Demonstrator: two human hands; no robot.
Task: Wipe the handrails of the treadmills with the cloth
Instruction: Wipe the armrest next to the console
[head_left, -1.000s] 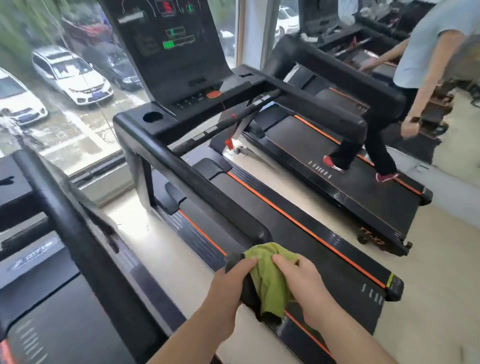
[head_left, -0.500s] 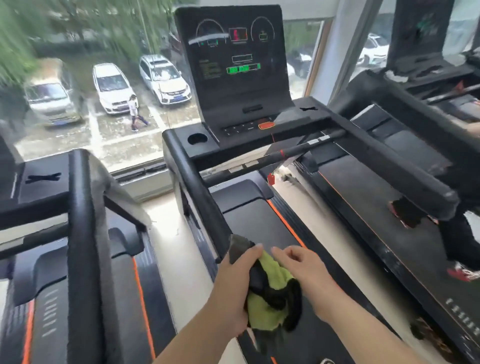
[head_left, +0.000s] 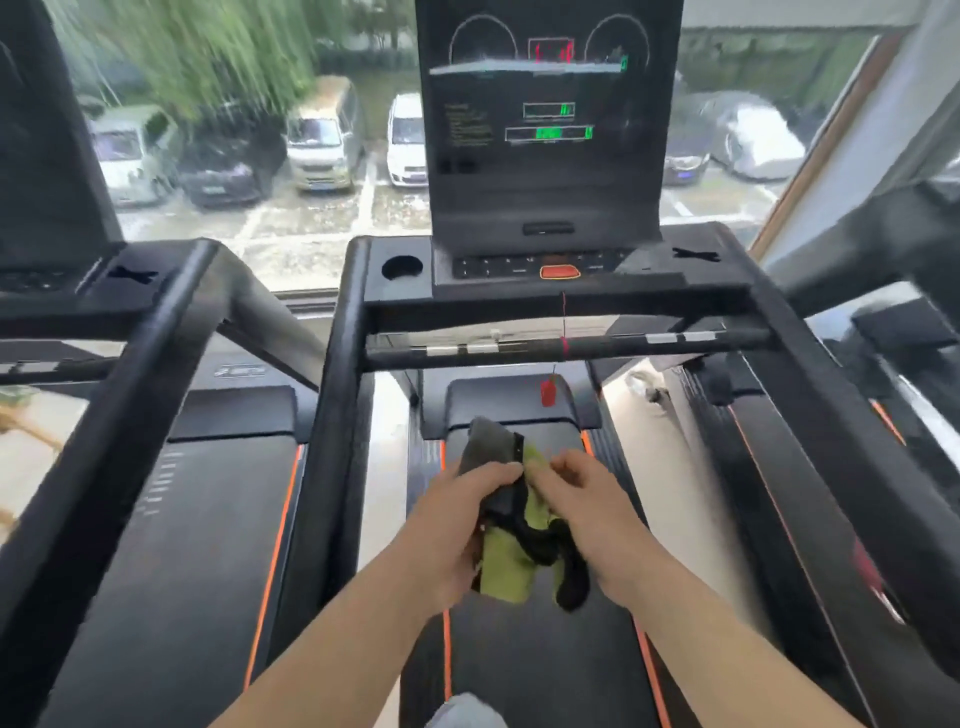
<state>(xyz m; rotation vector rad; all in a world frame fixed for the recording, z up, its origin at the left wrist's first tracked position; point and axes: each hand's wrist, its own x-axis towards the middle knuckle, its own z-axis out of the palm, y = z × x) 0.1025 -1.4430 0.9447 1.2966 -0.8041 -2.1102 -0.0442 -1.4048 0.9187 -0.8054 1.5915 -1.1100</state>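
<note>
Head view: both forearms reach forward over the belt (head_left: 540, 665), which runs away between two black handrails. The left rail (head_left: 335, 415) stands near the left forearm and the right rail (head_left: 852, 457) is well apart from the right one, so the wider open room lies on the right. Left hand (head_left: 457, 525) has fingers and thumb curled round the cloth (head_left: 506, 569), gripping its dark part. Right hand (head_left: 587, 514) pinches the green edge with bent fingertips. The cloth, green and dark, is bunched between the two hands above the belt and touches neither rail. Its long axis runs along the belt, with one dark end poking toward the console and the rest hanging toward the person. Beyond it a red clip (head_left: 548, 392) dangles below a crossbar (head_left: 613, 344) joining the rails, then the console (head_left: 545, 171), then a window on parked cars (head_left: 322, 135)
</note>
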